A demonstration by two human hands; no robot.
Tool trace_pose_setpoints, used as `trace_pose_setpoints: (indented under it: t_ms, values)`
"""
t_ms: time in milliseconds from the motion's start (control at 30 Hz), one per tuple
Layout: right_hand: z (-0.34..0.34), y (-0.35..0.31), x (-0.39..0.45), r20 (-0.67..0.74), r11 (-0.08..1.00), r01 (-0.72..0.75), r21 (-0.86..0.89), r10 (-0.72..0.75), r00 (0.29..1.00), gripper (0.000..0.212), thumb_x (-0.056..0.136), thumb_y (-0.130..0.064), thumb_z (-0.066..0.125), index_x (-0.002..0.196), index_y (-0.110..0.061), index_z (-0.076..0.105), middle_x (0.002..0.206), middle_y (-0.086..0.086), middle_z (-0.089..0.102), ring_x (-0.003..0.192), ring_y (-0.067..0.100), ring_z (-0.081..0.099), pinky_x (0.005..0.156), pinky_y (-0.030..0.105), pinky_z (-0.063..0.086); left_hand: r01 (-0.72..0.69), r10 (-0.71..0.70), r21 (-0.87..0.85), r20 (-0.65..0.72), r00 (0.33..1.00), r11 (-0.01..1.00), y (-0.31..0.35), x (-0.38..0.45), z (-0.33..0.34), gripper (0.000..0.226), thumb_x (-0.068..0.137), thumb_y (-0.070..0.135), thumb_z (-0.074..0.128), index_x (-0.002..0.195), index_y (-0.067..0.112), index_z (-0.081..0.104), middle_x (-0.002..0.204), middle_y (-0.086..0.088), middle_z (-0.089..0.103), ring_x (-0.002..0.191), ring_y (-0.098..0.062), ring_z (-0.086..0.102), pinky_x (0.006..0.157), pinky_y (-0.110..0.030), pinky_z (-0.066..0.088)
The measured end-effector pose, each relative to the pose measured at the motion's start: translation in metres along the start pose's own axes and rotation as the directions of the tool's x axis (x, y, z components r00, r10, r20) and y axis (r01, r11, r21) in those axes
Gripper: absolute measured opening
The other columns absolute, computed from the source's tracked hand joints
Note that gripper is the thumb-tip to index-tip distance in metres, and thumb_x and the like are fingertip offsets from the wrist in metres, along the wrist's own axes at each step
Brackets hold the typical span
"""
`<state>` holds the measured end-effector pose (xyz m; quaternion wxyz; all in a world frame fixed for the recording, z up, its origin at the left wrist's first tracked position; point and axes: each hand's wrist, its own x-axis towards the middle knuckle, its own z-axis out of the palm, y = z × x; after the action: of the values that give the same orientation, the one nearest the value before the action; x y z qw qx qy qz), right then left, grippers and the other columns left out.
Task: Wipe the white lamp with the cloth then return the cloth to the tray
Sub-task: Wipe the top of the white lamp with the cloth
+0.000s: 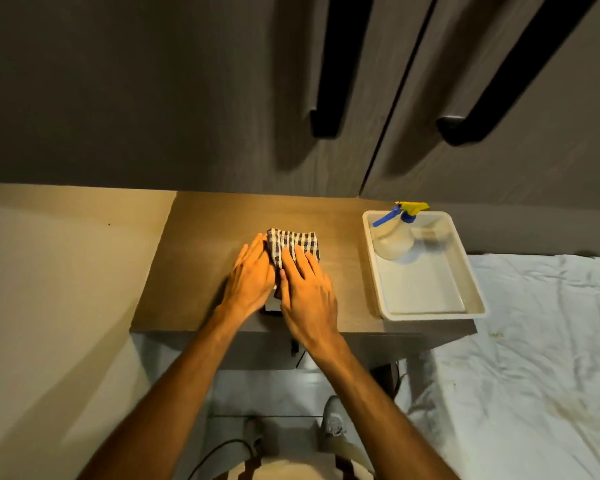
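- In the head view, a wooden bedside table [201, 271] stood below dark cabinet doors [430, 98] with long black handles [340, 64].
- A checked cloth [293, 244] lay draped over something near the middle of the tabletop; the thing under it was almost wholly hidden, with only a small pale and dark base showing between the wrists, so the lamp itself could not be made out.
- The left hand [252, 277] lay against the left side of the cloth, fingers straight and together, palm turned inward, pressing rather than gripping.
- The right hand [307, 292] lay flat over the near and right part of the cloth, fingers spread a little, the fingertips [300, 254] resting on the checked fabric; it was not curled around anything.
- Both hands touched the cloth and stood just beside each other, thumbs nearly meeting.
- A white tray [471, 292] sat on the right end of the table, well apart from the cloth, its near corner reaching the table edge.
- A clear spray bottle [394, 242] with a blue and yellow trigger head stood in the far left corner of the tray; the rest of the tray floor was bare.
- A rumpled white sheet [534, 358] covered the bed to the right of the table.
- A light-coloured shoe [333, 424] showed on the floor below the table.
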<state>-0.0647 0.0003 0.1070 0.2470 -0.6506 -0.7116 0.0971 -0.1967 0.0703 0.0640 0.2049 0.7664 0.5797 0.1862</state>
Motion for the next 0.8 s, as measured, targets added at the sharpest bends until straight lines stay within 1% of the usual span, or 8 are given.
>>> trace_pose_setpoints:
  t_ms: [133, 200, 300, 400, 467, 567, 667, 800]
  values:
    - [0.017, 0.011, 0.016, 0.009, 0.999, -0.024, -0.023, 0.024, 1.0, 0.053, 0.104, -0.039, 0.034, 0.156, -0.027, 0.036, 0.165, 0.004, 0.033, 0.154, 0.027, 0.026, 0.122, 0.044, 0.027, -0.04, 0.04, 0.03, -0.022, 0.999, 0.999, -0.006, -0.003, 0.007, 0.056, 0.104, 0.028, 0.03, 0.159, 0.016, 0.029, 0.167, -0.007, 0.033, 0.157, -0.025, 0.024, 0.128, -0.056, 0.018]
    - [0.022, 0.019, 0.031, 0.048, 0.999, -0.018, 0.029, 0.017, 0.999, 0.052, 0.106, -0.039, 0.034, 0.157, -0.026, 0.034, 0.167, 0.005, 0.028, 0.157, 0.027, 0.019, 0.127, 0.047, 0.022, -0.036, 0.039, 0.065, -0.034, 0.999, 0.997, -0.004, -0.005, 0.008, 0.059, 0.103, 0.03, 0.022, 0.159, 0.014, 0.029, 0.166, -0.009, 0.033, 0.157, -0.027, 0.024, 0.128, -0.057, 0.017]
    - [0.024, 0.029, 0.043, 0.07, 0.984, -0.051, 0.171, 0.04, 0.997, 0.052, 0.107, -0.032, 0.038, 0.158, -0.024, 0.03, 0.169, 0.004, 0.023, 0.159, 0.024, 0.011, 0.125, 0.048, 0.028, 0.011, -0.007, 0.084, -0.045, 0.999, 0.996, 0.0, -0.004, 0.009, 0.067, 0.099, 0.036, 0.012, 0.157, 0.008, 0.033, 0.164, -0.015, 0.035, 0.156, -0.032, 0.026, 0.129, -0.055, 0.014]
    - [0.023, 0.022, 0.025, 0.074, 0.945, -0.182, 0.272, 0.168, 0.983, 0.057, 0.106, -0.029, 0.043, 0.159, -0.021, 0.026, 0.172, 0.004, 0.011, 0.16, 0.023, 0.003, 0.123, 0.051, 0.032, 0.011, -0.005, 0.101, -0.061, 0.998, 0.995, -0.002, -0.004, 0.015, 0.069, 0.099, 0.041, 0.022, 0.158, 0.006, 0.029, 0.166, -0.013, 0.03, 0.156, -0.032, 0.024, 0.128, -0.056, 0.015]
    - [0.021, 0.01, 0.004, 0.071, 0.961, -0.189, 0.201, 0.178, 0.982, 0.059, 0.105, -0.033, 0.038, 0.16, -0.018, 0.023, 0.172, 0.006, 0.008, 0.159, 0.024, 0.0, 0.124, 0.052, 0.029, 0.012, -0.003, 0.116, -0.072, 0.997, 0.993, -0.007, -0.002, 0.02, 0.063, 0.104, 0.037, 0.037, 0.16, 0.01, 0.026, 0.168, -0.008, 0.026, 0.157, -0.028, 0.021, 0.129, -0.055, 0.014]
    - [0.015, 0.001, -0.007, 0.082, 0.992, -0.092, 0.086, 0.085, 0.993, 0.07, 0.097, -0.049, 0.017, 0.16, -0.019, 0.024, 0.171, 0.007, 0.014, 0.159, 0.026, 0.003, 0.128, 0.047, 0.02, 0.026, -0.019, 0.094, -0.069, 0.997, 0.995, -0.012, 0.001, 0.024, 0.06, 0.106, 0.032, 0.043, 0.16, 0.013, 0.025, 0.169, -0.006, 0.026, 0.158, -0.025, 0.018, 0.13, -0.053, 0.011]
    - [0.015, 0.017, 0.029, 0.104, 0.999, 0.027, 0.041, -0.032, 0.994, 0.06, 0.102, -0.039, 0.03, 0.158, -0.02, 0.029, 0.168, 0.008, 0.023, 0.158, 0.03, 0.013, 0.127, 0.047, 0.025, 0.003, 0.004, 0.144, -0.046, 0.999, 0.99, -0.007, 0.0, 0.02, 0.062, 0.103, 0.036, 0.021, 0.16, 0.012, 0.027, 0.167, -0.01, 0.03, 0.157, -0.028, 0.022, 0.129, -0.055, 0.015]
    - [0.019, 0.042, 0.059, 0.116, 0.966, -0.156, 0.206, 0.134, 0.984, 0.051, 0.107, -0.031, 0.039, 0.157, -0.024, 0.032, 0.168, 0.002, 0.026, 0.156, 0.023, 0.021, 0.122, 0.047, 0.035, 0.044, -0.03, 0.115, -0.127, 0.992, 0.992, -0.003, -0.002, 0.017, 0.065, 0.103, 0.039, 0.012, 0.159, 0.01, 0.028, 0.166, -0.01, 0.033, 0.156, -0.026, 0.027, 0.128, -0.053, 0.018]
